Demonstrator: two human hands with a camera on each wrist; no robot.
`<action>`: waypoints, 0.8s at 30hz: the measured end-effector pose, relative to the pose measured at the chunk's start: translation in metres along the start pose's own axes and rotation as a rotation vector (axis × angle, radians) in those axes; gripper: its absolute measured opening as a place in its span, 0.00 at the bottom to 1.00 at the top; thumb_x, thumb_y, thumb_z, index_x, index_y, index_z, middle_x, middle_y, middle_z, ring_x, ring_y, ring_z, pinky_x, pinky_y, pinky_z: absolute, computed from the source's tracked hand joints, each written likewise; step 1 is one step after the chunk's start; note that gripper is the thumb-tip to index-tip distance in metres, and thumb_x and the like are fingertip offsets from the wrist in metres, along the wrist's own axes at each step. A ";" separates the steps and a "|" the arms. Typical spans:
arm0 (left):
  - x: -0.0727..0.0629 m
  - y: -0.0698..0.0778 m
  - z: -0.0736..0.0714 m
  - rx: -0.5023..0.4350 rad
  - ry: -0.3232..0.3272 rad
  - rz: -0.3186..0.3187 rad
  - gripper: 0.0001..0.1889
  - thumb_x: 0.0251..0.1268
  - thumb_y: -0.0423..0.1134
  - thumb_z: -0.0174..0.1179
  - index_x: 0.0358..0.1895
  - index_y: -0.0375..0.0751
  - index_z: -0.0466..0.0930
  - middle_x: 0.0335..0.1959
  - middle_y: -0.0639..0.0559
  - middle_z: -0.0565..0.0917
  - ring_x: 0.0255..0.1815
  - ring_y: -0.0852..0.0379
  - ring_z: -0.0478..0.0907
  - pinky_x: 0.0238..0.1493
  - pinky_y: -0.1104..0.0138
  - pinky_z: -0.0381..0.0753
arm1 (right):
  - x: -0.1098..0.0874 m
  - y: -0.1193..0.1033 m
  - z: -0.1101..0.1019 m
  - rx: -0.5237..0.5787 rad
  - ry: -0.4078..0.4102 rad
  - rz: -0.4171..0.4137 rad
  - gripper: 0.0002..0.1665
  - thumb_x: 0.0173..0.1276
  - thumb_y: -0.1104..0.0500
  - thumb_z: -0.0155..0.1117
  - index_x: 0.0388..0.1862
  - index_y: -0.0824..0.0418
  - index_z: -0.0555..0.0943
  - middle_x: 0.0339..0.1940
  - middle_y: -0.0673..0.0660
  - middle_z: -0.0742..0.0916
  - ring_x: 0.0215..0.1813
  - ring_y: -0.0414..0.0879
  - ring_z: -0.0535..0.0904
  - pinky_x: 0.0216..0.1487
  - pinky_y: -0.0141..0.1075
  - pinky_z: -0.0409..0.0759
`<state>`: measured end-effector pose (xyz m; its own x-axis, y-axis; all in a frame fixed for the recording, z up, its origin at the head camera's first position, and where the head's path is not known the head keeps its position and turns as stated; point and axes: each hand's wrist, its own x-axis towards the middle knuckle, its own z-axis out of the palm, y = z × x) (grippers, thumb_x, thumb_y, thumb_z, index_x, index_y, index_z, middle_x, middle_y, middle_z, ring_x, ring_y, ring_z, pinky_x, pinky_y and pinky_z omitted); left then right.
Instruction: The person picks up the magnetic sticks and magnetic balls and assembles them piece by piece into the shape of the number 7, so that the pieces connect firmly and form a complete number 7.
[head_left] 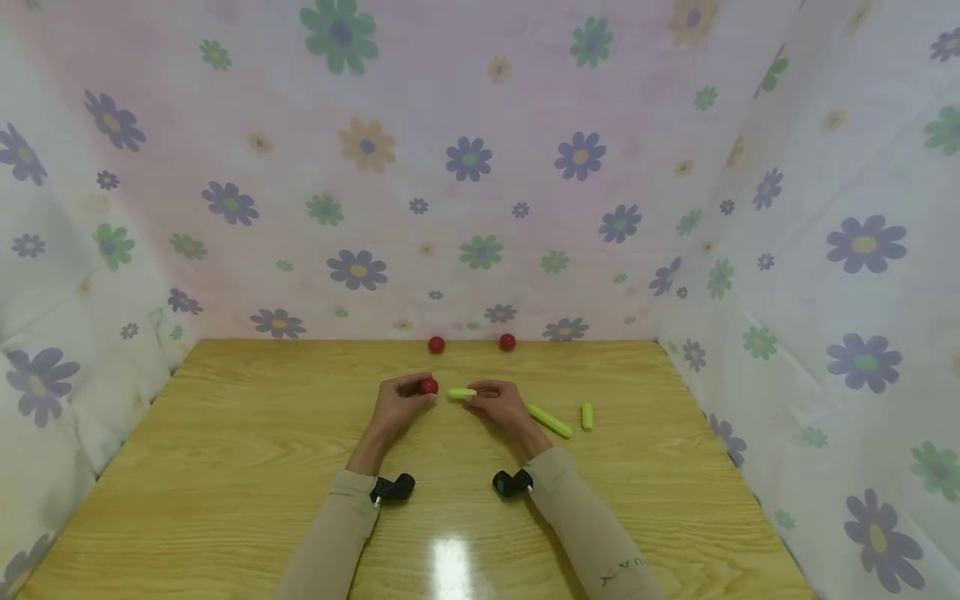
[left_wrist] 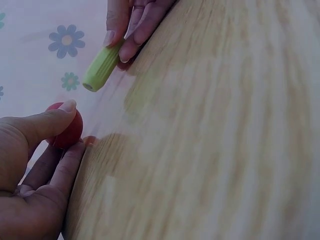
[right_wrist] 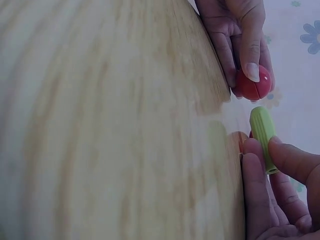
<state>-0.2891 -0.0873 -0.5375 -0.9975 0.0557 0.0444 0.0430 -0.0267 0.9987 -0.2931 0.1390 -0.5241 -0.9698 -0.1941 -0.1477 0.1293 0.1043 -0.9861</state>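
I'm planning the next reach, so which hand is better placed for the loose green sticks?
Right, probably. The right hand is nearer the long stick and the short stick, though it pinches another stick. The left hand, holding a red ball, is farther off.

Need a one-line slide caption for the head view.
Left grip holds a red ball, right grip pinches a short green stick, at a wooden table before a flowered backdrop.

Slim gap, red ball (head_left: 429, 386) left, stick (head_left: 458, 393) right
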 end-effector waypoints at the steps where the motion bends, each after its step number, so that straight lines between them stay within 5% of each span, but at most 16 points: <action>1: 0.000 -0.001 0.000 0.002 0.003 0.002 0.26 0.58 0.23 0.70 0.62 0.28 0.80 0.60 0.31 0.81 0.63 0.40 0.78 0.49 0.77 0.80 | 0.001 0.000 0.000 0.007 -0.003 0.001 0.18 0.70 0.71 0.66 0.58 0.75 0.81 0.46 0.69 0.89 0.41 0.46 0.89 0.45 0.34 0.87; 24: -0.002 0.001 0.002 0.004 0.003 -0.001 0.26 0.58 0.24 0.71 0.62 0.29 0.81 0.59 0.32 0.82 0.62 0.40 0.79 0.47 0.75 0.81 | 0.007 -0.005 0.006 0.016 -0.019 0.020 0.19 0.72 0.72 0.63 0.61 0.76 0.79 0.52 0.72 0.87 0.44 0.45 0.88 0.48 0.36 0.87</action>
<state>-0.2871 -0.0852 -0.5366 -0.9977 0.0528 0.0435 0.0424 -0.0227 0.9988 -0.2994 0.1317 -0.5212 -0.9629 -0.2105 -0.1687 0.1522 0.0923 -0.9840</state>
